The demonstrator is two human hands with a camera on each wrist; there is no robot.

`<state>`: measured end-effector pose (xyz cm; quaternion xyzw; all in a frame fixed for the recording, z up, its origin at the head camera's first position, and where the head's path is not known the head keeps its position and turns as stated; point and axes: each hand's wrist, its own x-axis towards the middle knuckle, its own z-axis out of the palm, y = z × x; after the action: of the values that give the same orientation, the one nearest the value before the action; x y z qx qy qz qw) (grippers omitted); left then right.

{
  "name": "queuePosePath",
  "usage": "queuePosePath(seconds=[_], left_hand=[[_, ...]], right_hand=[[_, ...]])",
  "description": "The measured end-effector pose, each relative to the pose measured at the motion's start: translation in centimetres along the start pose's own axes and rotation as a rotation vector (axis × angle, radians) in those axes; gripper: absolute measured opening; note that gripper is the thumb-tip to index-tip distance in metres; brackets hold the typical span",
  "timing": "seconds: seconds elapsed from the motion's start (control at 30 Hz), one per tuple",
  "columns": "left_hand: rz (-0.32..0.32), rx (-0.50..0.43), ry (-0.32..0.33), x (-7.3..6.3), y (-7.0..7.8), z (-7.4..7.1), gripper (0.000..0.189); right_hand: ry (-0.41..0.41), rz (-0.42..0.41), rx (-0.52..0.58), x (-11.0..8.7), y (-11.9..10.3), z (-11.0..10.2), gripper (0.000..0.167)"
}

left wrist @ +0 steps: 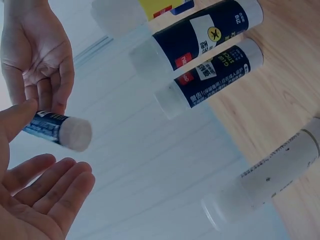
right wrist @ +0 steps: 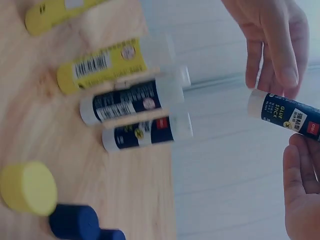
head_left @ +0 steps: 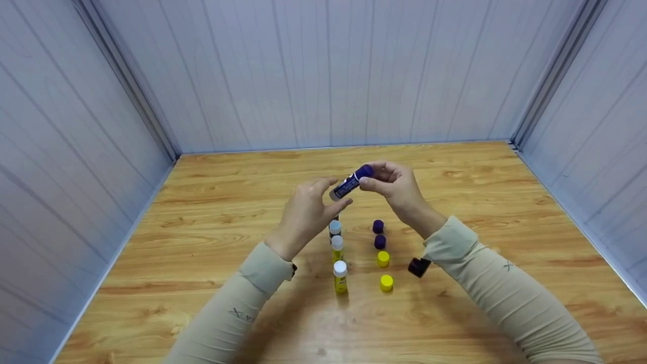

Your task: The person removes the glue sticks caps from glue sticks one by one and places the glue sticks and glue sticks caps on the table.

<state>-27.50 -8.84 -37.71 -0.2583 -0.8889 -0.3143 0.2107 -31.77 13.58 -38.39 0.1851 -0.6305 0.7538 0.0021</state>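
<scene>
Beige sleeves [head_left: 505, 285] reach forward over the wood-grain tabletop [head_left: 202, 242] from both sides, a small black block [head_left: 419, 267] beside the right cuff. Above the tabletop, the right hand [head_left: 402, 192] pinches a dark blue glue stick [head_left: 347, 187] between thumb and fingers at its capped end, the stick tilted with its whitish end down toward the left. Around that lower end the left hand [head_left: 307, 208] is spread, thumb well apart from the fingers; whether any fingertip touches the stick, I cannot tell. Below stands a row of glue sticks without caps, clear tops upward: two yellow ones [head_left: 340, 280], then two dark blue ones [right wrist: 142, 134], partly hidden by the left hand in the head view. One white tube [left wrist: 275, 180] also stands near them in the left wrist view. Just right of the row, two yellow caps [head_left: 386, 283] and two dark blue caps [head_left: 379, 241] make a second line.
</scene>
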Motion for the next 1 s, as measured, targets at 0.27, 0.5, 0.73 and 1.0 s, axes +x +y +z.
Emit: queuePosePath(seconds=[0.27, 0.5, 0.73, 1.0], left_hand=[[0.069, 0.004, 0.014, -0.2, 0.8, 0.5, 0.035], [0.091, 0.024, 0.02, -0.4, 1.0, 0.7, 0.025], [0.103, 0.034, 0.029, -0.5, 1.1, 0.7, 0.02], [0.118, 0.072, 0.026, -0.3, 1.1, 0.9, 0.02]], right_hand=[[-0.011, 0.068, 0.144, -1.7, 0.2, 1.1, 0.02], [-0.009, 0.084, 0.165, -2.4, 0.5, 1.4, 0.02], [0.026, 0.032, 0.149, -2.8, 0.8, 1.1, 0.022], [0.066, 0.034, 0.144, -3.1, 0.8, 1.0, 0.023]])
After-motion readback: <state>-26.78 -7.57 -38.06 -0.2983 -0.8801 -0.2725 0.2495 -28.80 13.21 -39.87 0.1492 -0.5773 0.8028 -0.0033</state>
